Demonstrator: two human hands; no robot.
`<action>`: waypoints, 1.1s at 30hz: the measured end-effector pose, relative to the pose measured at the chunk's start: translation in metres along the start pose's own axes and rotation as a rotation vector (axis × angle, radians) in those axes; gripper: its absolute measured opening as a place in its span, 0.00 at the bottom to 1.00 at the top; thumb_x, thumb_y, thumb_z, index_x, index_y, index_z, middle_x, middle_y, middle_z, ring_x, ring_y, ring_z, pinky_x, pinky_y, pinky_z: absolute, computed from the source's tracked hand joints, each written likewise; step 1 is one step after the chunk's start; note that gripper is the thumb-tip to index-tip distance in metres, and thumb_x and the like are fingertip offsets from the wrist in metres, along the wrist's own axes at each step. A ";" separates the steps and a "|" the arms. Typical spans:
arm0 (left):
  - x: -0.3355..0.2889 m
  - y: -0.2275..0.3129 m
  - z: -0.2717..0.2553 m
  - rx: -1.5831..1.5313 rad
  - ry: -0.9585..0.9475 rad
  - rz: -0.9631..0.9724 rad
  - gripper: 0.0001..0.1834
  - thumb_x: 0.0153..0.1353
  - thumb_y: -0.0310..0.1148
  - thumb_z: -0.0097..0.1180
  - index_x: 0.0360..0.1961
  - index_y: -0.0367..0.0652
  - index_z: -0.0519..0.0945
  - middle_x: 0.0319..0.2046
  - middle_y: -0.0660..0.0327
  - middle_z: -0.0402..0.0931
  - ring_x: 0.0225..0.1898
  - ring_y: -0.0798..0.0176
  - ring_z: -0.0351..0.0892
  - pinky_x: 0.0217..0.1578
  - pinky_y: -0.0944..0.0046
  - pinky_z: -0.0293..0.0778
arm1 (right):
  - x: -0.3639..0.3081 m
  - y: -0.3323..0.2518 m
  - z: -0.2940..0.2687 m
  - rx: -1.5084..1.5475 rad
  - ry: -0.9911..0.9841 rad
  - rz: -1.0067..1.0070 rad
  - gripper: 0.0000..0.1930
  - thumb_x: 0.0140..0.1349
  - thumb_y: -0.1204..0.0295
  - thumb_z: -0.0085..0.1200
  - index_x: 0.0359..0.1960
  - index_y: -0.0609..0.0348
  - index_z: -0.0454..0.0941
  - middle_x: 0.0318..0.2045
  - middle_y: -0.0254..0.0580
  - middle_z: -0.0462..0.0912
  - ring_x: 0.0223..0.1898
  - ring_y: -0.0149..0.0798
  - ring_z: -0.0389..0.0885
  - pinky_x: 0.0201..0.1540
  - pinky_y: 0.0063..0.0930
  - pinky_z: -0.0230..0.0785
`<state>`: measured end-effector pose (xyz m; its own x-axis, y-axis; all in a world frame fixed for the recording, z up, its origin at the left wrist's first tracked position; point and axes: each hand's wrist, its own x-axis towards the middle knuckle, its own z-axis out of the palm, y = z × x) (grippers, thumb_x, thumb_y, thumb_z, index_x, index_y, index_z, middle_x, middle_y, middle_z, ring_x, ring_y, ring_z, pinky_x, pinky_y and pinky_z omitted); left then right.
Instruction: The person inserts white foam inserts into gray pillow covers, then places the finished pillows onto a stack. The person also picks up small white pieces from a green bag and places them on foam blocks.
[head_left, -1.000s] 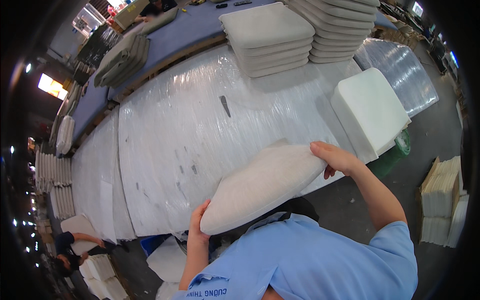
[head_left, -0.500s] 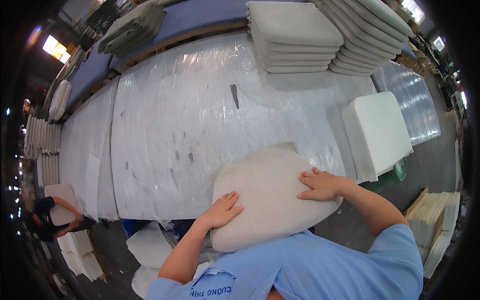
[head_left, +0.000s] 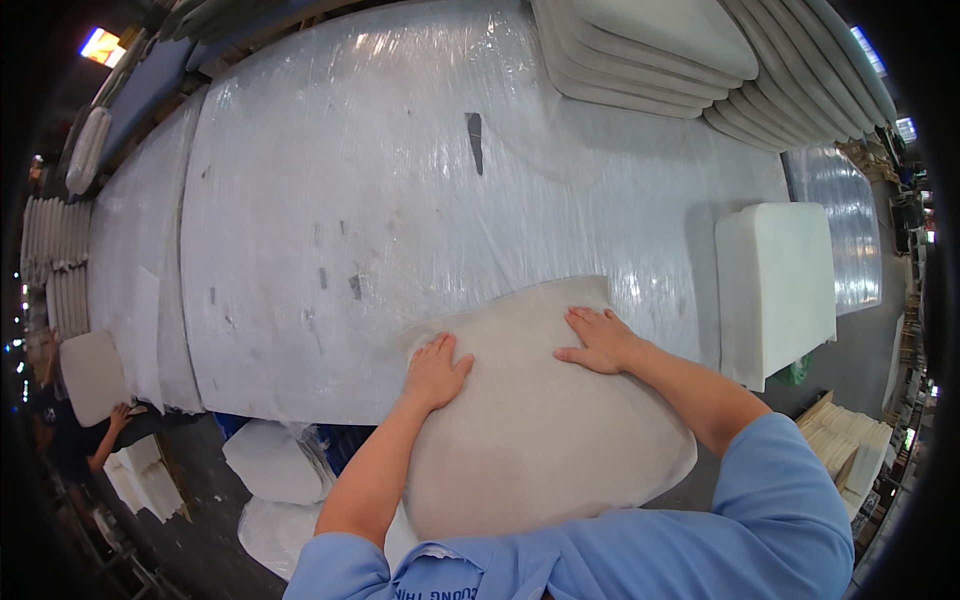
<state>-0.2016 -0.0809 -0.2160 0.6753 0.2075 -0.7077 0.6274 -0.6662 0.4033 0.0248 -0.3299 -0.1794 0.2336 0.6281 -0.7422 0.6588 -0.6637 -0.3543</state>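
A beige fabric-covered seat cushion (head_left: 545, 450) lies at the near edge of the plastic-wrapped table (head_left: 290, 190), its near part against my blue shirt. My left hand (head_left: 436, 373) rests palm down on its far left part, fingers stretched out. On the far right part lies my right hand (head_left: 600, 342), flat with the thumb apart from the fingers. A loose-looking flap of the fabric reaches beyond my fingertips and ends in a corner at the far right. Neither hand grasps anything; the cushion's underside is hidden.
A stack of white foam pads (head_left: 785, 285) stands at the table's right edge. Stacked beige cushions (head_left: 650, 50) occupy the far right. White pads (head_left: 275, 465) sit below the table at left. At far left a person's hand (head_left: 120, 415) touches another beige cushion (head_left: 93, 378).
Both hands have slid away from me, to the cushion's far part. The fabric there looks flatter and more spread out. My view has shifted, and the person at left has lifted their cushion.
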 end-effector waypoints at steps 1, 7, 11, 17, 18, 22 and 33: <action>0.001 -0.003 0.005 -0.027 0.050 0.011 0.40 0.74 0.56 0.41 0.74 0.34 0.63 0.76 0.48 0.57 0.78 0.51 0.53 0.76 0.50 0.47 | 0.004 0.001 0.003 0.009 0.009 -0.005 0.50 0.69 0.33 0.40 0.75 0.69 0.57 0.77 0.55 0.57 0.79 0.49 0.52 0.79 0.55 0.42; 0.014 -0.019 0.003 -0.246 0.370 0.091 0.24 0.70 0.42 0.52 0.57 0.35 0.81 0.56 0.46 0.81 0.59 0.45 0.79 0.61 0.50 0.71 | 0.026 0.016 -0.002 0.158 0.106 0.015 0.39 0.70 0.40 0.46 0.69 0.61 0.71 0.66 0.53 0.75 0.70 0.51 0.70 0.74 0.44 0.57; -0.032 -0.020 -0.024 -0.477 0.399 0.107 0.17 0.70 0.37 0.54 0.51 0.38 0.85 0.50 0.51 0.86 0.54 0.54 0.84 0.56 0.56 0.76 | -0.015 0.032 -0.006 0.516 0.389 0.035 0.31 0.70 0.43 0.51 0.62 0.56 0.80 0.56 0.48 0.85 0.62 0.48 0.79 0.67 0.37 0.68; -0.218 -0.011 0.009 -1.100 0.560 0.418 0.24 0.76 0.41 0.42 0.49 0.32 0.85 0.53 0.50 0.83 0.58 0.50 0.79 0.67 0.50 0.65 | -0.208 0.034 0.000 1.283 0.516 -0.153 0.22 0.78 0.59 0.45 0.46 0.62 0.89 0.48 0.43 0.89 0.59 0.41 0.80 0.68 0.38 0.65; -0.228 0.008 0.029 -1.227 0.701 0.378 0.25 0.76 0.42 0.40 0.50 0.32 0.84 0.54 0.49 0.82 0.59 0.49 0.78 0.68 0.49 0.64 | -0.223 0.023 0.001 1.302 0.590 -0.229 0.23 0.79 0.60 0.43 0.45 0.63 0.89 0.47 0.44 0.89 0.59 0.42 0.80 0.69 0.39 0.64; -0.201 0.022 0.001 -1.194 0.836 0.365 0.29 0.77 0.46 0.35 0.49 0.31 0.83 0.55 0.48 0.80 0.60 0.51 0.76 0.67 0.51 0.64 | -0.201 -0.002 0.029 1.172 1.124 -0.385 0.30 0.80 0.56 0.35 0.39 0.66 0.88 0.41 0.45 0.89 0.52 0.43 0.83 0.63 0.37 0.68; -0.139 0.039 -0.079 -1.501 0.885 0.394 0.37 0.79 0.53 0.29 0.43 0.33 0.85 0.42 0.51 0.86 0.50 0.57 0.80 0.58 0.56 0.69 | -0.143 -0.007 -0.040 1.434 1.174 -0.327 0.45 0.78 0.40 0.23 0.35 0.66 0.88 0.31 0.46 0.88 0.36 0.38 0.84 0.48 0.31 0.73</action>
<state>-0.2405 -0.0795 -0.0564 0.5276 0.8342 -0.1607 -0.1675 0.2876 0.9430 0.0153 -0.3987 -0.0477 0.9542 0.2930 -0.0605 -0.1004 0.1230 -0.9873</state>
